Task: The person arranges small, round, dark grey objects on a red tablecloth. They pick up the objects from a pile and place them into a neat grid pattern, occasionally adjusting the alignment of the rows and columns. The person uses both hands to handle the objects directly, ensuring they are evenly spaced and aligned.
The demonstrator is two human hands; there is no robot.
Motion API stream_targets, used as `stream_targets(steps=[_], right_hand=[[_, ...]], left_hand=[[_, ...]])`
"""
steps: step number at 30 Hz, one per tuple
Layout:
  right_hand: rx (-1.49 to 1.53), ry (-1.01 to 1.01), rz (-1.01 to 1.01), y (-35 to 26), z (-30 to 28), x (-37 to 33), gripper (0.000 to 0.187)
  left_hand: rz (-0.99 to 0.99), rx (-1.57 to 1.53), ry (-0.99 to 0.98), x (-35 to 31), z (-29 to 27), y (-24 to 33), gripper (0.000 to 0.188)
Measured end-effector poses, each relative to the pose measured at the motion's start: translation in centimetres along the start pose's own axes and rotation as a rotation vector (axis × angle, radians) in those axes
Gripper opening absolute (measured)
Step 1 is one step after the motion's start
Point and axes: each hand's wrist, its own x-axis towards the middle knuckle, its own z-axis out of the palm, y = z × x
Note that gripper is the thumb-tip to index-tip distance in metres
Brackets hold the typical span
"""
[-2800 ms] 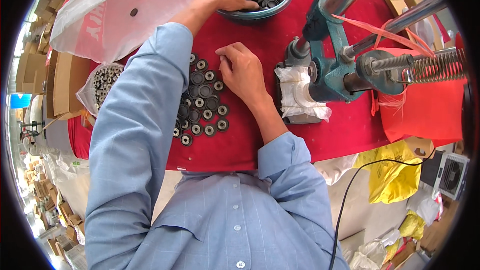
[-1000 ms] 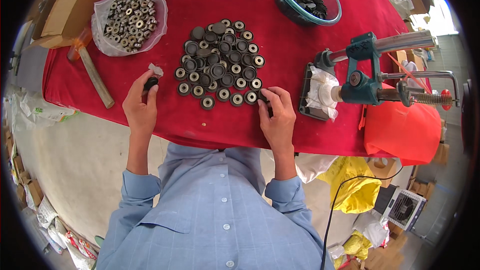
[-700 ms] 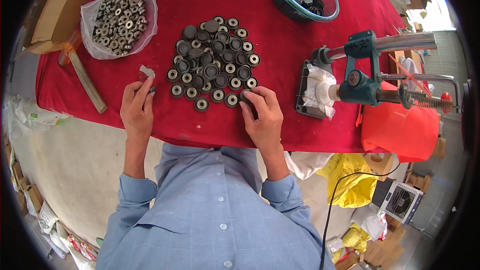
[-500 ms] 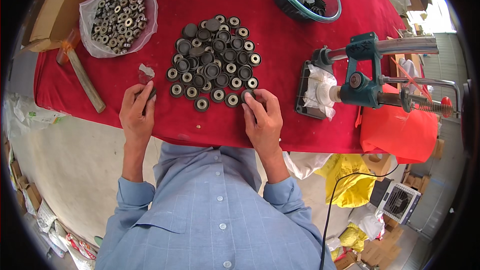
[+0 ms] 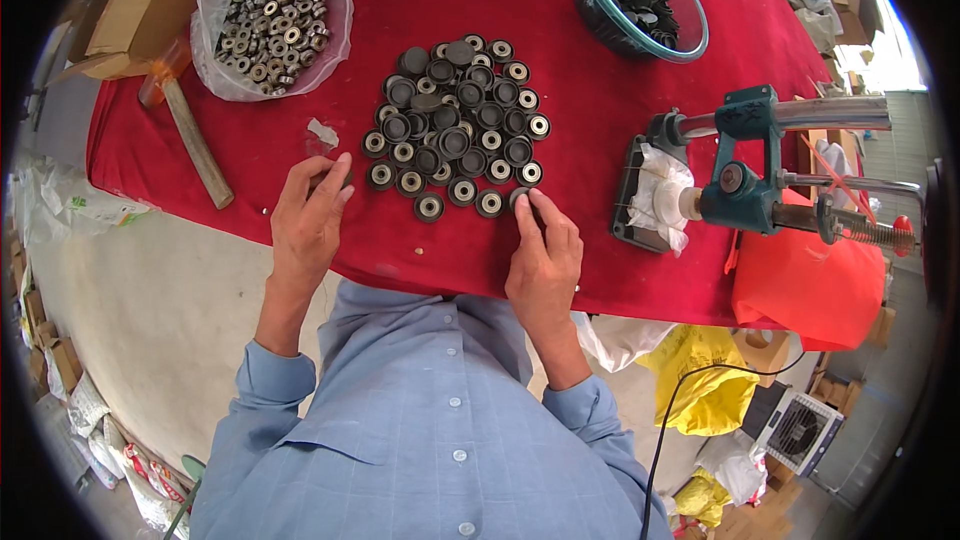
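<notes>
While many round pieces (image 5: pixel 453 143) are lying in a loose heap midway across the table, some are showing plain matt-black cups with raised rims, and others are carrying a silver ring with a small central hole inside the black rim. A few are lying as smooth, dark-grey discs, and several are overlapping their neighbours. At the near right edge of the heap, the right hand (image 5: pixel 544 258) is touching a dark disc (image 5: pixel 518 197) with its fingertips; whether it is gripping it, I cannot tell. Left of the heap, the left hand (image 5: pixel 310 217) is pinching a small dark piece (image 5: pixel 348 179), mostly hidden by the fingers.

A red cloth (image 5: pixel 583 120) is covering the table and is bearing a pale scrap (image 5: pixel 322 133), a wooden-handled hammer (image 5: pixel 196 143) and, at the right, a teal hand press (image 5: pixel 738 178) with white plastic (image 5: pixel 660 198) wrapped about its base. Below, a pale concrete floor (image 5: pixel 190 285) is stretching out, with a yellow bag (image 5: pixel 705 380) and a white fan unit (image 5: pixel 800 427) standing to the right.

A translucent bag (image 5: pixel 338 15) is holding a mound of silver rings (image 5: pixel 275 35); a clear bluish bowl (image 5: pixel 598 20) is containing black caps (image 5: pixel 640 2). A cardboard box (image 5: pixel 145 5) is sitting at the far left.
</notes>
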Motion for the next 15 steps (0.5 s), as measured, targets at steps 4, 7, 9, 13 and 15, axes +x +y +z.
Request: stream_targets(steps=[4,7,9,13,15], right_hand=[[0.203,0.09,0.065,0.3,0.1,0.6,0.051],[0.304,0.165,0.124,0.6,0.0,2.3,0.046],[0.29,0.187,0.141,0.8,0.1,3.9,0.045],[0.101,0.133,0.108,1.4,1.3,6.9,0.034],[0.045,0.11,0.115,1.8,2.1,7.4,0.032]], left_hand=[[0.103,-0.066,0.051,1.2,1.3,1.4,0.047],[0.105,-0.052,0.003,1.0,2.4,1.4,0.044],[0.182,0.033,0.016,1.0,2.6,1.2,0.044],[0.172,0.062,0.008,1.0,2.5,1.7,0.046],[0.141,0.052,0.009,1.0,2.6,1.6,0.047]])
